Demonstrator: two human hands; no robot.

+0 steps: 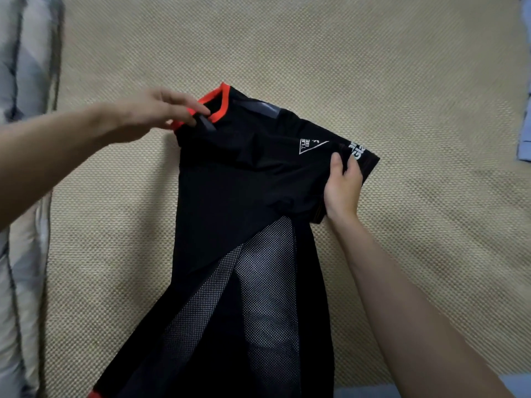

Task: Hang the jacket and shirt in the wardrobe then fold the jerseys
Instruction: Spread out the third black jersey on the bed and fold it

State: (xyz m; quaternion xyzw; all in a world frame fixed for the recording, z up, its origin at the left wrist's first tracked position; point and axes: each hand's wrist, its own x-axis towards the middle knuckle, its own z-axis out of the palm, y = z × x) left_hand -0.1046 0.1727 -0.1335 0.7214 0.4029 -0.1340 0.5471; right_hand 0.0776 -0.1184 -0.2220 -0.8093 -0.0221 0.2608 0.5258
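Two hands (pixel 155 110) (pixel 343 186) hold the black jersey (pixel 230 182) stretched between them.

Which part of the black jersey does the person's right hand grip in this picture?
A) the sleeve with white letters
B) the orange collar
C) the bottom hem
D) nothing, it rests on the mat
A: the right hand has its fingers curled round the sleeve end of the black jersey, next to the white letters, while the left hand is at the orange collar.
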